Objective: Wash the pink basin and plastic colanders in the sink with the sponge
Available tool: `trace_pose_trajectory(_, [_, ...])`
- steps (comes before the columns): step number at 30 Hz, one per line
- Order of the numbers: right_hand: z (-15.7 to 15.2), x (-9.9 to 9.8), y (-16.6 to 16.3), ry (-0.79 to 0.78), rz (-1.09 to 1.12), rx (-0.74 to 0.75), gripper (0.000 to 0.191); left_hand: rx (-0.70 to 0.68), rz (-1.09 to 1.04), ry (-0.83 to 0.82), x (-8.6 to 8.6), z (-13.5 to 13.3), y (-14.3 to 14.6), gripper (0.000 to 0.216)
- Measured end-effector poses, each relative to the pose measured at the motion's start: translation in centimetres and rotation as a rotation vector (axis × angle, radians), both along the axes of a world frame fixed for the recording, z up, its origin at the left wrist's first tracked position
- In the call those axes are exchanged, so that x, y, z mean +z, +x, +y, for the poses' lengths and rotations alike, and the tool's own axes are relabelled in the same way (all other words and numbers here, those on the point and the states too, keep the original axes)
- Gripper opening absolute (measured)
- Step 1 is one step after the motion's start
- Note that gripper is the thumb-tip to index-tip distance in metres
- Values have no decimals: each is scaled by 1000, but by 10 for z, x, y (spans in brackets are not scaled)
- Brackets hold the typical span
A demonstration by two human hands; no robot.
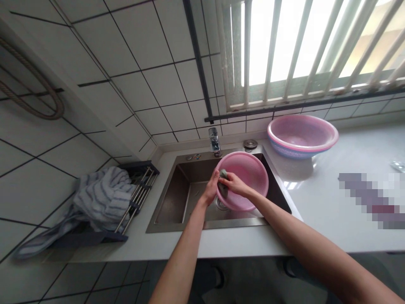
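Observation:
A pink colander (248, 169) with a fine perforated wall is tilted over the right part of the steel sink (177, 202). My left hand (211, 190) grips its left rim, thumb up along the edge. My right hand (234, 184) is closed on a grey-green cloth (223, 191), pressed at the same rim right beside my left hand. Part of the cloth is hidden by my fingers. Below the colander the drain (220, 203) partly shows, and the faucet (214, 141) stands behind the sink.
Nested pink and blue basins (302, 147) stand on the counter (319, 211) at the right. A drain plug (249, 144) lies behind the sink. At the left, a striped towel (101, 198) lies over a metal rack (136, 200). A pixelated patch covers something at the far right.

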State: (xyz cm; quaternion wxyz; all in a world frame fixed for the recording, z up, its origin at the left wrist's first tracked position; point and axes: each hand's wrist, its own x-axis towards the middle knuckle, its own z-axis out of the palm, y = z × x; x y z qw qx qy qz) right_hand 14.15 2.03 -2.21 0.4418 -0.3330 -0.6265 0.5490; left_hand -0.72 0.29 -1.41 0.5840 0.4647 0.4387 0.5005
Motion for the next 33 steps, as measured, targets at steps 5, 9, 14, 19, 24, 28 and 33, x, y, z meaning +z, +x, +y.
trace_pose_trajectory(5, [7,3,6,-10,117,-253,39,-75,8,59,1,-1,3,60])
trace_pose_trajectory(9, [3,2,3,3,70,-68,38,-69,2,19,0,0,1,63])
trace_pose_trajectory(14, [8,-1,3,7,75,-161,39,-54,25,49,2,-1,0,61])
trace_pose_trajectory(19, [9,-1,7,0,57,-81,38,-64,9,27,4,-1,2,62])
trace_pose_trajectory(24, [11,-3,5,27,30,-76,36,-31,13,6,3,0,1,60])
trace_pose_trajectory(28, [13,-5,5,30,57,-182,35,-56,2,19,-1,2,0,61])
trace_pose_trajectory(33, [11,-6,3,31,5,-17,34,-12,35,5,0,1,-2,63])
